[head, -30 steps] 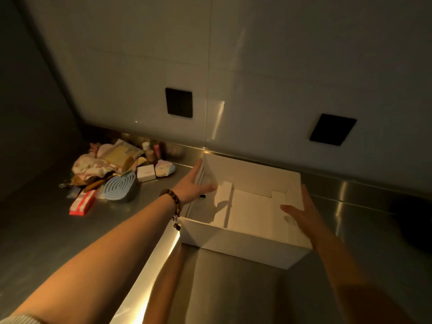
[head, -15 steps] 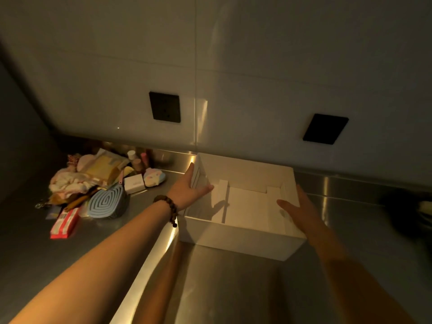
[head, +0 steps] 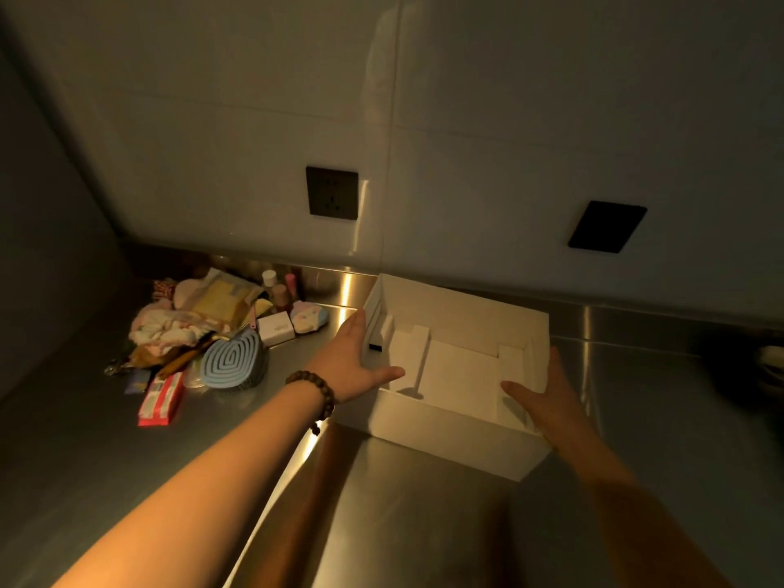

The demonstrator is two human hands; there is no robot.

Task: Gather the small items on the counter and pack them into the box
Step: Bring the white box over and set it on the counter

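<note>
An open white box [head: 466,316] with white card dividers inside stands on the steel counter [head: 424,524]. My left hand [head: 352,358], with a bead bracelet on the wrist, lies flat along the box's left wall, thumb over the rim. On the right wall my right hand [head: 547,401] grips the same way. The small items lie in a pile to the left: a blue ridged oval item [head: 233,362], a red and white packet [head: 163,398], a small white carton [head: 276,328], a pastel pouch [head: 309,318], a yellow packet [head: 220,297], patterned cloth [head: 165,328] and small bottles [head: 280,290].
The tiled wall rises right behind the box and carries two dark socket plates [head: 332,193] [head: 607,227]. A dark object [head: 763,367] sits at the counter's right edge. The light is dim and warm.
Both hands have stayed on the box's side walls. The view shifted a little; I cannot tell whether the box itself has moved on the counter.
</note>
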